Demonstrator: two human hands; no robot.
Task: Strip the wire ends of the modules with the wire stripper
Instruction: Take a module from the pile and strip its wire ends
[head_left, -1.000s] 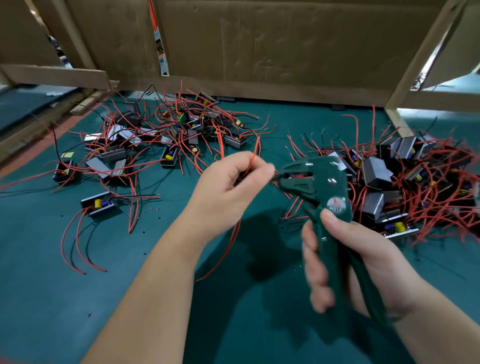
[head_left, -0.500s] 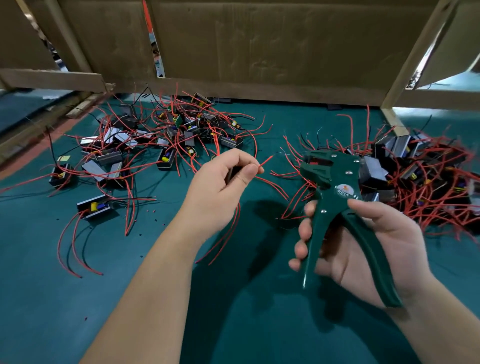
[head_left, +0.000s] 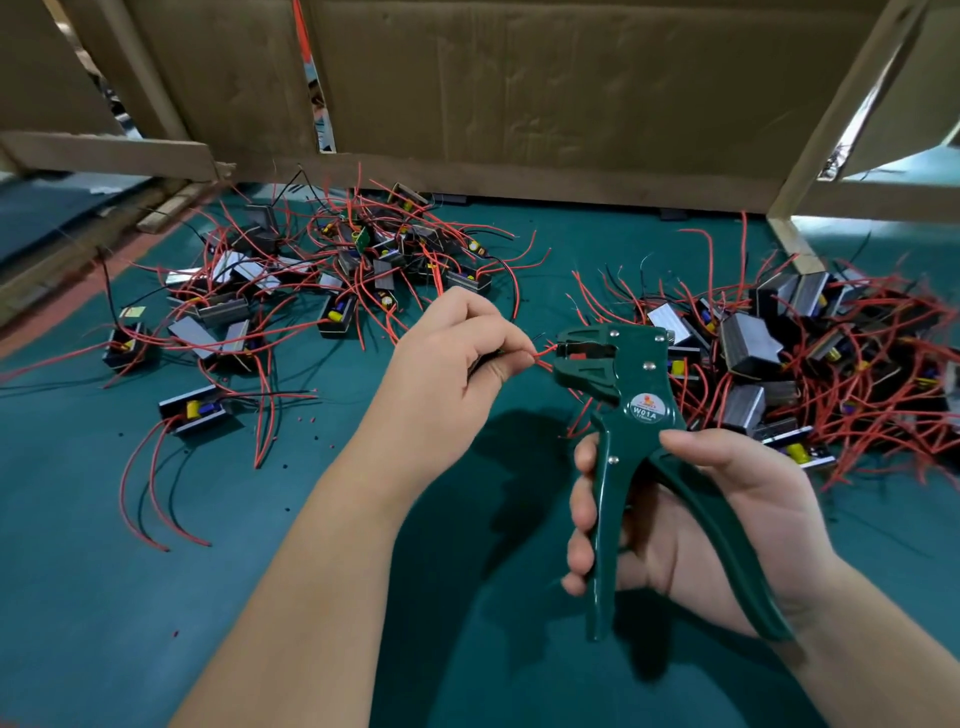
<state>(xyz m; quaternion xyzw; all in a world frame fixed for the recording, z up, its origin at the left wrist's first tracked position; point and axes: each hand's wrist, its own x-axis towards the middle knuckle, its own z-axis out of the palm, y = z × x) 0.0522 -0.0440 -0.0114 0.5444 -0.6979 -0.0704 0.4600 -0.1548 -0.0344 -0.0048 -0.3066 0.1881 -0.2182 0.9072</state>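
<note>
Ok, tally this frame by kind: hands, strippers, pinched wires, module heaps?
Hands: 2, left hand and right hand
Strippers: 1, the wire stripper
Pinched wires: 1, the red wire
Module heaps: 2, left heap and right heap
Total: 6

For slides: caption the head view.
Left hand pinches a red wire at the jaws of the green wire stripper in the right hand.

I work from a single view: a wide-angle camera worn on the head, facing forward and down. It sits close over the left hand (head_left: 452, 364) and the right hand (head_left: 748, 493), with both forearms running in from the bottom edge. Further off it takes in the green table mat (head_left: 104, 597) and, beyond that, the cardboard wall (head_left: 519, 78).
</note>
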